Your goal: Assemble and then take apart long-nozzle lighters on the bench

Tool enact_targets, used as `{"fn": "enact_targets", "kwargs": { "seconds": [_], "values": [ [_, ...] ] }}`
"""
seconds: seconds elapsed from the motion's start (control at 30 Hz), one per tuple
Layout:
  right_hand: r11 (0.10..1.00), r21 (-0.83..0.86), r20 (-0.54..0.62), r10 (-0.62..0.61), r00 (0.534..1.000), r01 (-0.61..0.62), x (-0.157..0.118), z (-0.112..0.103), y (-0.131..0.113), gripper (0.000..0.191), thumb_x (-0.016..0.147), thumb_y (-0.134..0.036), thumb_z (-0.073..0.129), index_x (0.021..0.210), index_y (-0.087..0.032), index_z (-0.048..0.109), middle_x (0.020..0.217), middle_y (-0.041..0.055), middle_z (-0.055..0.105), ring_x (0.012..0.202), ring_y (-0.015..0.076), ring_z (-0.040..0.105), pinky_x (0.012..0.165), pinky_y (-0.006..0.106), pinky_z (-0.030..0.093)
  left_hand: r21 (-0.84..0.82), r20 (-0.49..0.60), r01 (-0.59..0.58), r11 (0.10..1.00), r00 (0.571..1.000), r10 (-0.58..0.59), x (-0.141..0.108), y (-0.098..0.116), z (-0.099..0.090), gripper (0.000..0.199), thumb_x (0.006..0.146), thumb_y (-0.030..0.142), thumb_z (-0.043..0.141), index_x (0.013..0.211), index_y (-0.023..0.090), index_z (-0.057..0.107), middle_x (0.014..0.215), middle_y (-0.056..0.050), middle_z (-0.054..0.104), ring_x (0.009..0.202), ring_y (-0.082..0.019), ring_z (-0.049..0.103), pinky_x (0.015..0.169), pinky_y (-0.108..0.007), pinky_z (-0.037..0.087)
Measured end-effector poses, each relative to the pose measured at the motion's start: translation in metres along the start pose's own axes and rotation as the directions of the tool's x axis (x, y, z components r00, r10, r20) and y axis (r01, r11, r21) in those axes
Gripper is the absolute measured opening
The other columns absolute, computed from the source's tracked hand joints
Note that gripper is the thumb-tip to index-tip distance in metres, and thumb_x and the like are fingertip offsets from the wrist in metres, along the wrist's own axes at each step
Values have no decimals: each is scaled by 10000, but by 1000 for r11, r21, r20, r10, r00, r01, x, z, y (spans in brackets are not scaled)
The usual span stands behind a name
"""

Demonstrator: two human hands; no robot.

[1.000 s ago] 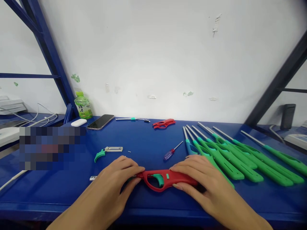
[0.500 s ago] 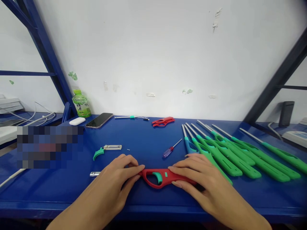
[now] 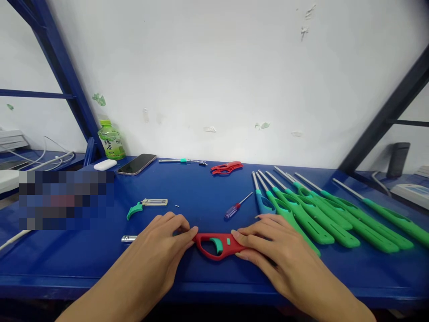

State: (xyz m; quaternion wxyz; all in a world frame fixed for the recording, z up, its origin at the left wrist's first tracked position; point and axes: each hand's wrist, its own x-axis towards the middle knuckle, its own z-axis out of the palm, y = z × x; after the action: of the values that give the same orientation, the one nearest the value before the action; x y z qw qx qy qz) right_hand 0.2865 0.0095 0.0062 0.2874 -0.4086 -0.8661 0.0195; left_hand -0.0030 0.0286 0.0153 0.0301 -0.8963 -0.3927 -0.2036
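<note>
Spanning left grip [image 3: 167,239] to right grip [image 3: 276,241]: red lighter [image 3: 231,250], green trigger [image 3: 218,244] between

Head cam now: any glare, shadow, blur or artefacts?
Head view: soft light, no harsh glare; faint shadow on the wall beside the bottle; red handle readable, no strong blur; top-right corner dark; pixelated patch hides an area at left.

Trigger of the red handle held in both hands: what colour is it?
The trigger is teal green, clearest in the head view.
</note>
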Motion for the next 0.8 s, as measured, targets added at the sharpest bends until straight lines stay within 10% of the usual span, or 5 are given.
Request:
{"fn": "enact_targets", "kwargs": {
  "seconds": [0.47, 0.8],
  "values": [
    [999, 36, -78, -23, 997, 26, -5, -2, -1, 245, 1042, -317, 679, 1281, -357, 713, 1251, -39, 744, 1153, 193, 657, 1196, 420, 313, 235, -187, -57, 970, 977, 102, -4, -14, -5, 440, 1024, 116, 379, 931, 232, 792, 896, -54, 746, 743, -208, 706, 680, -324, 566],
    [992, -70, -74, -111, 991, 106, 4, -3, -14, 137, 1067, -214, 606, 1111, -243, 733, 1077, 9, 749, 926, 200, 645, 929, 409, 447, 231, -110, -63, 971, 990, 91, -6, -10, -9, 401, 982, 82, 413, 1031, 220, 786, 965, -75, 739, 820, -239, 706, 750, -369, 606]
  ]
}}
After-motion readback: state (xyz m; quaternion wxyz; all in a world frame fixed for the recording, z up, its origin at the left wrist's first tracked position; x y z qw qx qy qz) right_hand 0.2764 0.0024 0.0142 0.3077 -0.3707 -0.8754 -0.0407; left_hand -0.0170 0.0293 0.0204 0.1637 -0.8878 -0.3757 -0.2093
